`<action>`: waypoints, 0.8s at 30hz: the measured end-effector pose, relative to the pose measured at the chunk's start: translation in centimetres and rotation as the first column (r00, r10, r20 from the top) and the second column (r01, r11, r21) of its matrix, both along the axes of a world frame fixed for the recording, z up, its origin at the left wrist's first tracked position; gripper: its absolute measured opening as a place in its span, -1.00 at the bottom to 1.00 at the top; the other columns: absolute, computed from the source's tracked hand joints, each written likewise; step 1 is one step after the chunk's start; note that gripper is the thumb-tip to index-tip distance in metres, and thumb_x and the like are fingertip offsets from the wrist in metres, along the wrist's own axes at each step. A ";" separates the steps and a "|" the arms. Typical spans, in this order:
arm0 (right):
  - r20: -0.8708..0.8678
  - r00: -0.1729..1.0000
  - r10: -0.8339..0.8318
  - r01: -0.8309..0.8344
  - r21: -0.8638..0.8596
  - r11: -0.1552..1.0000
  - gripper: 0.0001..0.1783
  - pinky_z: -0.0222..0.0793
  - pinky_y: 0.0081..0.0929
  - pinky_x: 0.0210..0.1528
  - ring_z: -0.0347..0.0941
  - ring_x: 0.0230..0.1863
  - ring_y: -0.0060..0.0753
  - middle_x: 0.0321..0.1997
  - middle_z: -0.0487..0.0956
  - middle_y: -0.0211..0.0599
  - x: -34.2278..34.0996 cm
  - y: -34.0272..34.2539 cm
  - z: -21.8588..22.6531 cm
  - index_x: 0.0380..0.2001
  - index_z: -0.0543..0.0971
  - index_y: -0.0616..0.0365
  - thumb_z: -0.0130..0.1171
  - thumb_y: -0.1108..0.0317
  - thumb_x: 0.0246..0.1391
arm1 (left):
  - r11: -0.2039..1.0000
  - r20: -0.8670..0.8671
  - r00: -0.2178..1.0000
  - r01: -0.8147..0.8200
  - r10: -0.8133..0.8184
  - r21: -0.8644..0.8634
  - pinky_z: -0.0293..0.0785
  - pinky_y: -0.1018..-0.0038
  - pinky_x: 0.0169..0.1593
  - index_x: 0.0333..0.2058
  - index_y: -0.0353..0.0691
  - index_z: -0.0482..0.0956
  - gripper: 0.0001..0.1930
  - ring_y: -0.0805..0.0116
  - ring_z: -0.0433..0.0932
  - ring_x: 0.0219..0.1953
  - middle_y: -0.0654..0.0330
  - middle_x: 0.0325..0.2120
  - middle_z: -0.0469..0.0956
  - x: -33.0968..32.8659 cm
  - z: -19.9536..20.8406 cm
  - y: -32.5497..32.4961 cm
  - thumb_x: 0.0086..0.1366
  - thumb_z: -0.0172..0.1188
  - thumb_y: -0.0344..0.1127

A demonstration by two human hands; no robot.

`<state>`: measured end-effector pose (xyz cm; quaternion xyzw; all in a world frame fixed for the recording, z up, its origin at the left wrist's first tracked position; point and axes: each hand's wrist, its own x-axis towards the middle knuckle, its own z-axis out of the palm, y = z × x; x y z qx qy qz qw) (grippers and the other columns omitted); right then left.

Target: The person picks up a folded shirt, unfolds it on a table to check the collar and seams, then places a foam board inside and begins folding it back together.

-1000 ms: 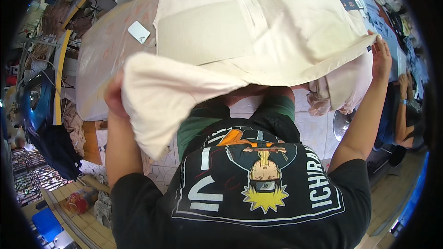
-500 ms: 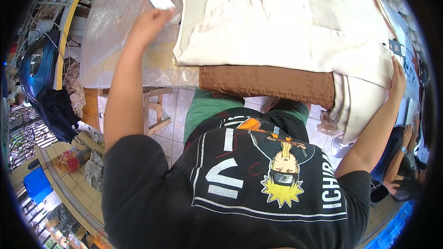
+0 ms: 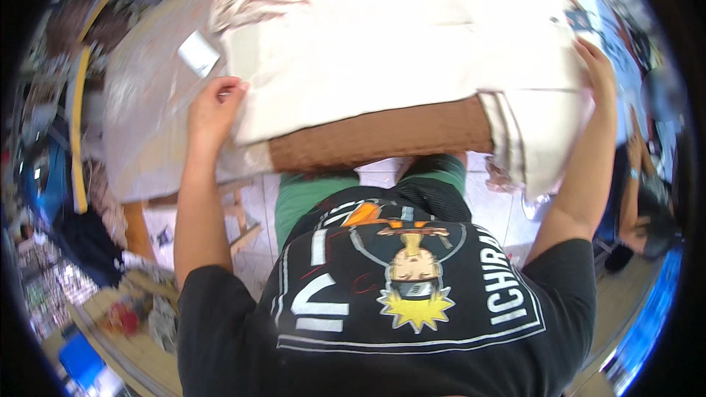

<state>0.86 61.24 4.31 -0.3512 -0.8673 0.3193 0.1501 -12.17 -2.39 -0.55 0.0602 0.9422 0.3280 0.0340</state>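
The cream garment [image 3: 368, 66] lay spread over a plastic-covered table [image 3: 151, 117], the left hand [image 3: 215, 110] with fingertips drawn together at its left edge and the right hand [image 3: 599, 73] at its right edge, though I could not tell whether either pinched the cloth. Brown cloth [image 3: 382, 134] showed along the garment's near edge, a white card [image 3: 198, 54] lay just left of it, and a dark tag [image 3: 581, 20], its print blurred, sat toward its far right. Tabletop stretched out left of the garment, while pale folds [image 3: 548, 132] hung at its near right corner
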 end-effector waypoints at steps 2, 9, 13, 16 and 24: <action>-0.068 0.995 0.072 -0.078 -0.091 0.993 -0.54 0.27 -0.58 -0.22 0.39 -0.16 -0.56 -0.10 0.55 -0.46 -1.4 0.1 0.0 -0.04 0.55 -0.03 0.20 0.04 0.00 | 1.000 -0.079 0.997 0.017 -0.017 -0.010 0.45 0.47 -0.20 -0.22 -0.33 0.57 -0.58 0.33 0.56 -0.33 0.08 -0.38 0.60 -2.5 -0.7 1.1 0.09 0.27 -0.08; -0.066 0.997 -0.050 0.038 -0.168 0.985 -0.53 0.23 -0.74 -0.44 0.36 -0.44 -0.69 -0.37 0.55 -0.53 -3.3 -2.0 0.4 -0.12 0.57 0.14 0.31 0.12 -0.08 | 0.983 0.047 0.999 0.002 0.006 -0.183 0.43 0.51 -0.21 -0.15 -0.39 0.51 -0.50 0.36 0.55 -0.32 0.12 -0.36 0.59 -6.6 -1.8 6.0 0.06 0.31 -0.10; -0.221 0.975 -0.019 -0.029 -0.210 0.977 -0.65 0.23 -0.78 -0.39 0.37 -0.41 -0.71 -0.39 0.54 -0.55 -2.7 -1.6 0.0 -0.22 0.58 0.14 0.29 0.17 -0.04 | 0.978 0.226 0.973 -0.004 -0.044 0.206 0.34 0.65 -0.31 -0.12 -0.37 0.47 -0.58 0.59 0.45 -0.39 0.25 -0.41 0.55 -8.3 -4.4 3.8 0.14 0.26 -0.19; -0.392 0.919 -0.039 -0.048 -0.210 0.977 -0.71 0.22 -0.84 -0.36 0.37 -0.41 -0.74 -0.40 0.54 -0.57 -2.5 -0.2 -0.5 -0.26 0.57 0.10 0.27 0.18 0.00 | 0.851 0.144 0.989 -0.060 -0.019 0.522 0.27 0.71 -0.37 -0.11 -0.36 0.43 -0.64 0.67 0.37 -0.43 0.31 -0.45 0.51 -7.5 -4.8 4.2 0.22 0.19 -0.23; -0.456 0.888 -0.054 -0.026 -0.166 0.986 -0.70 0.30 -0.78 -0.31 0.40 -0.37 -0.73 -0.34 0.57 -0.47 -3.5 1.1 -3.0 -0.22 0.54 0.20 0.23 0.23 0.04 | 0.759 0.109 0.987 -0.158 0.115 0.632 0.29 0.69 -0.38 -0.04 -0.38 0.34 -0.60 0.64 0.41 -0.45 0.25 -0.43 0.54 -7.5 -5.1 4.4 0.29 0.12 -0.20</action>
